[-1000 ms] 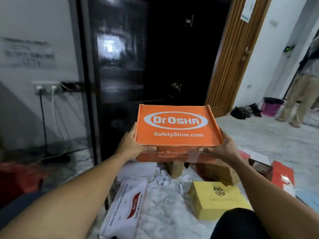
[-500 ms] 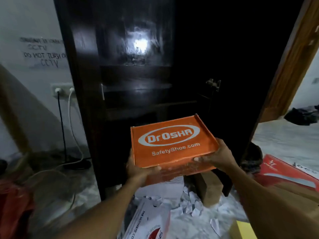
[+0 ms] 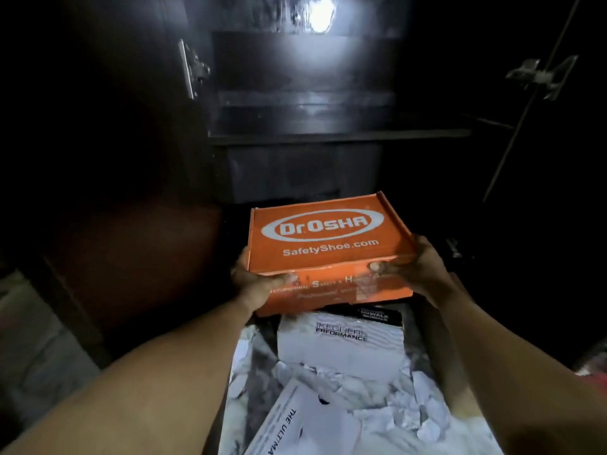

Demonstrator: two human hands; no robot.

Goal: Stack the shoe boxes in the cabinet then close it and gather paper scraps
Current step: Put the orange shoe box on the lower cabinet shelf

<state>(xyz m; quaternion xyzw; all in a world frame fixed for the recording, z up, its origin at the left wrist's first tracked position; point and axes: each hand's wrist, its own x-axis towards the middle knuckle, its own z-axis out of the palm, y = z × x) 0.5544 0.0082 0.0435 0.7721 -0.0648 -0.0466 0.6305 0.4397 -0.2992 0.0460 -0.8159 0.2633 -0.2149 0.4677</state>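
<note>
The head view looked into a dark open cabinet (image 3: 328, 136), its shelf edge running across just above the centre, with a bright glare on the glossy back panel at 12 o'clock. A metal hinge (image 3: 192, 68) showed at 10 o'clock and another hinge (image 3: 542, 75) at 2 o'clock. Just below the centre, an orange shoe box (image 3: 325, 244) printed "Dr.OSHA SafetyShoe.com" was held in the air in front of the cabinet's lower opening, lid up and tilted slightly. The left hand (image 3: 259, 284) grasped the box at its 7 o'clock corner, thumb lying on the lid edge and fingers hidden underneath. The right hand (image 3: 417, 270) grasped the box at its 4 o'clock corner in the same way, thumb on top. Directly under the orange box, toward 6 o'clock, a white shoe box (image 3: 341, 343) lay on the floor. Crumpled paper scraps (image 3: 410, 408) were strewn around it, and a second white box (image 3: 289, 425) lay at the bottom edge, between the two forearms.
</note>
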